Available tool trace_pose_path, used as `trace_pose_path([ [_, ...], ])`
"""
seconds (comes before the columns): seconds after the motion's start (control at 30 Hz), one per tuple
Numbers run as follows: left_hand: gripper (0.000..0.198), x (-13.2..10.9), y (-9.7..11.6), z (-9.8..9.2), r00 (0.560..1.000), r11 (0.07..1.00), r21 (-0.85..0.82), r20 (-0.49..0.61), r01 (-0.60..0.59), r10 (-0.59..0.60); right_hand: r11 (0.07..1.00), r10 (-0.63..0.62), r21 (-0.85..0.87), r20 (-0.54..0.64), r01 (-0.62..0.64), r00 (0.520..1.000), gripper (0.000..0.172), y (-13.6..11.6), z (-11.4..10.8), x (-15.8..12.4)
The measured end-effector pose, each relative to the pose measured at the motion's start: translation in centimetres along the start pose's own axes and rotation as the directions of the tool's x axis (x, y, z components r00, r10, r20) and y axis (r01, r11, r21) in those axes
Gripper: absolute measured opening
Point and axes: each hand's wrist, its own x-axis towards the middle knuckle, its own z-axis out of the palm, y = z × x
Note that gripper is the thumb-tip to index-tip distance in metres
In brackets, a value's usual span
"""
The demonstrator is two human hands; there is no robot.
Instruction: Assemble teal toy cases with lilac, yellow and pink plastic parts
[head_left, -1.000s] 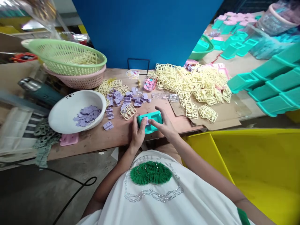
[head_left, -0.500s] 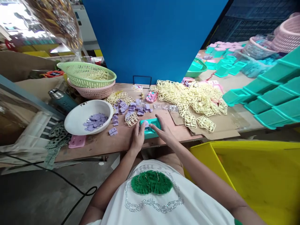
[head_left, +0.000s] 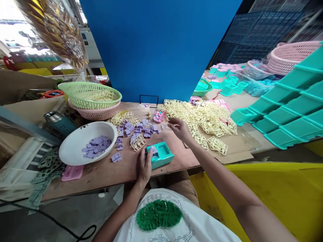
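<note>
My left hand (head_left: 145, 164) grips the left side of a teal plastic box (head_left: 163, 153) at the table's front edge. The box has a rectangular recess on top, and a small light purple piece (head_left: 153, 152) sits in its left part, partly behind my fingers. Farther back, my right hand (head_left: 179, 129) is open, its fingers a little bent, over small clear plastic pieces (head_left: 165, 127). It hides some of them. Loose purple parts (head_left: 127, 127) and a cream part frame (head_left: 138, 143) lie left of the box.
A white bowl (head_left: 63, 148) holds purple pieces. Behind it stand stacked green (head_left: 73, 97) and pink baskets. Cream part frames (head_left: 191, 114) heap on cardboard at the right. Teal boxes (head_left: 285, 121) are stacked farther right, above a yellow bin (head_left: 277, 188). A blue panel (head_left: 161, 50) rises behind.
My right hand has left the teal box and moved back to the clear pieces. The left hand stays on the box. The camera view has shifted a little.
</note>
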Motion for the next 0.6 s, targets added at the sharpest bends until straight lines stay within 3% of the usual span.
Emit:
trace_pose_path([
  [0.13,0.062,-0.7,0.6,-0.2,0.996,0.999,-0.035,0.078,-0.038,0.041,0.973,-0.017,-0.225,0.113,0.042,0.993,0.021,-1.2,1.1,7.0],
  [0.23,0.065,-0.7,0.9,-0.3,0.994,0.991,-0.110,0.077,-0.075,0.083,0.937,0.067,-0.348,0.192,0.004,0.979,0.014,-1.0,3.0,11.0],
  [0.3,0.062,-0.5,0.8,-0.3,0.995,0.986,-0.146,0.050,-0.079,0.087,0.892,0.125,-0.451,0.226,-0.010,0.966,0.019,-0.4,4.3,12.9],
  [0.43,0.056,-0.4,0.4,-0.3,0.998,0.987,-0.151,0.037,-0.050,0.056,0.755,0.147,-0.649,0.301,0.090,0.942,0.035,0.9,5.8,14.6],
  [0.6,0.050,-0.4,0.5,-0.3,0.998,0.990,-0.132,0.037,-0.039,0.045,0.810,0.073,-0.578,0.262,0.096,0.962,0.016,2.0,5.8,14.2],
])
